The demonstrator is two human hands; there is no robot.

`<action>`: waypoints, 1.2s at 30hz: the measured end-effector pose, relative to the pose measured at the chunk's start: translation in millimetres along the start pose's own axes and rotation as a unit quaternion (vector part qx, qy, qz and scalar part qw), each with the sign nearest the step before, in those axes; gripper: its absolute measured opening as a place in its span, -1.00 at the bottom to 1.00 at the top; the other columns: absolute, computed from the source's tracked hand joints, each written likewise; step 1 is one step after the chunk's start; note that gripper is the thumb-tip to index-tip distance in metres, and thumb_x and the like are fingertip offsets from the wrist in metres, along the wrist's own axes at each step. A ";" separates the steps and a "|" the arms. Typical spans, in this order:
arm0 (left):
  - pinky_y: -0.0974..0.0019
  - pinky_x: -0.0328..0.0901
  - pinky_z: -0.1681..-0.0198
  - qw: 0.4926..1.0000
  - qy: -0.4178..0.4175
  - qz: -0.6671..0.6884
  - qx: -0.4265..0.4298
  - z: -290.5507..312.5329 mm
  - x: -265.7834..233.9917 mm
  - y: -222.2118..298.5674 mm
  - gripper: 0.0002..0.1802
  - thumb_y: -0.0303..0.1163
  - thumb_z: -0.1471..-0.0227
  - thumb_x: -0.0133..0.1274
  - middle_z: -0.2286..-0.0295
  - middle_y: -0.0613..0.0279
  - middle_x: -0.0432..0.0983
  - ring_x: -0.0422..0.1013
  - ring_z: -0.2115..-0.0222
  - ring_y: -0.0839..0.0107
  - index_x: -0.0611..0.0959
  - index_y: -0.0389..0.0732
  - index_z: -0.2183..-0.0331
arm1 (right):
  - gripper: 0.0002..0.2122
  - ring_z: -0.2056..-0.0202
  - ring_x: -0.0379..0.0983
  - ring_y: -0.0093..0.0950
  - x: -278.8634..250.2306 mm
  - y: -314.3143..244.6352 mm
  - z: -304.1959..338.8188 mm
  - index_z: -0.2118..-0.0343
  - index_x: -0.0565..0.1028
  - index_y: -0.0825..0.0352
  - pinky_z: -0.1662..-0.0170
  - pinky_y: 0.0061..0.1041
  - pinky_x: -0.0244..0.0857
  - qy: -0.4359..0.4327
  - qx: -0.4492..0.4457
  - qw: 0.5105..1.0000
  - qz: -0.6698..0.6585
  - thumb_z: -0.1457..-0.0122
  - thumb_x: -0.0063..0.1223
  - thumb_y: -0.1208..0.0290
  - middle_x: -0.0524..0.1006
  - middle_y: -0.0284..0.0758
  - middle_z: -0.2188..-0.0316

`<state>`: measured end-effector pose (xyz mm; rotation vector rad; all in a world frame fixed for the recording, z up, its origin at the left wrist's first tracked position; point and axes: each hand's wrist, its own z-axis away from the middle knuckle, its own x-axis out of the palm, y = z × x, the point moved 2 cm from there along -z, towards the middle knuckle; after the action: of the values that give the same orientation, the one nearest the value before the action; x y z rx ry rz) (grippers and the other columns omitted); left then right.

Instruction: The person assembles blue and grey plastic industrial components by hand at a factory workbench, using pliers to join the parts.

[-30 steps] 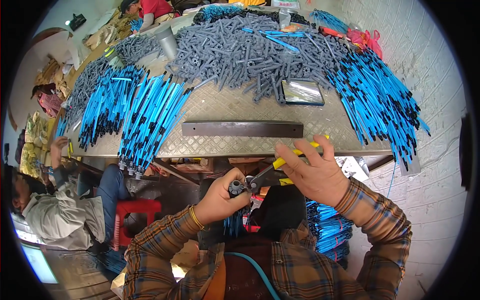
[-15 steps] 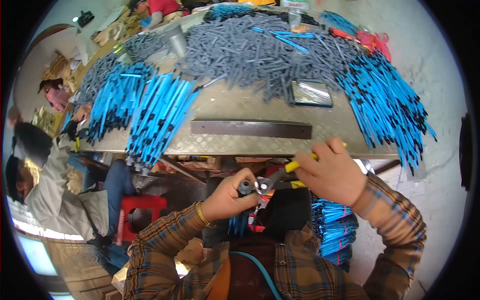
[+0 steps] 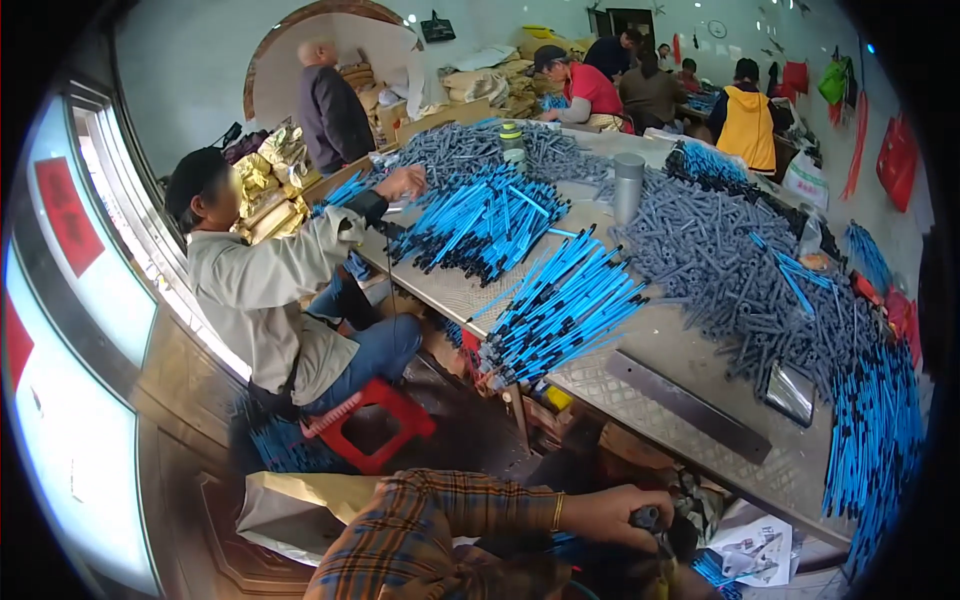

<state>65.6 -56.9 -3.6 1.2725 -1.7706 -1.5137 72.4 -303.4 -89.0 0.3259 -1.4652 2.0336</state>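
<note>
Low in the view, my left hand is closed around a dark grey tubular piece, whose round end pokes out by the thumb. Beside it, toward the lower edge, lies a dim, blurred patch where my right hand seems to be; its fingers and anything in them cannot be made out. Both are below the near edge of the metal-topped table. On the table, a long dark metal bar lies near that edge, with a phone-like dark slab to its right.
A large heap of grey tubular parts covers the table's far part. Bundles of blue rods lie at left, more blue rods at right. A grey cylinder stands behind. A co-worker sits at left, near a red stool.
My view has swung left, bringing the seated co-worker and the room behind into sight. My hands now appear lower; the yellow-handled pliers earlier in my right hand no longer show clearly.
</note>
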 end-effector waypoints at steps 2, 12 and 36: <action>0.35 0.22 0.40 1.000 0.013 0.013 -0.007 -4.9 -3.7 -1.6 -0.56 -0.31 0.17 0.21 0.46 0.21 0.40 0.35 0.45 0.41 0.38 -0.22 0.26 | -0.74 0.32 0.40 -0.12 14.5 -71.3 15.8 0.19 0.41 0.41 0.21 -0.29 0.28 0.082 0.031 0.985 0.148 -0.07 -0.04 0.40 0.47 -0.09 0.35; 0.40 0.26 0.30 0.991 -0.114 0.038 -0.065 -7.0 0.0 -1.5 -0.59 -0.35 0.17 0.22 0.37 0.22 0.44 0.37 0.34 0.48 0.46 -0.22 0.24 | -0.57 0.27 0.38 -0.51 -13.7 -16.7 9.9 0.04 0.32 0.29 0.20 -0.47 0.29 0.198 0.130 0.954 0.182 -0.01 0.09 0.32 0.46 -0.34 0.26; 0.41 0.27 0.25 0.981 -0.058 0.091 -0.162 -11.9 -11.5 -2.8 -0.54 -0.35 0.31 0.28 0.36 0.29 0.42 0.38 0.38 0.49 0.50 -0.27 0.29 | -0.47 0.68 0.38 -0.50 33.9 -20.5 11.3 -0.05 0.13 0.38 0.63 -0.58 0.27 0.001 0.068 0.975 -0.212 -0.04 0.06 0.34 0.45 -0.26 0.58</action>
<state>81.6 -52.7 -0.7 0.8563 -1.5773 -1.7121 56.4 -298.5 -51.4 0.6352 -1.1394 1.7834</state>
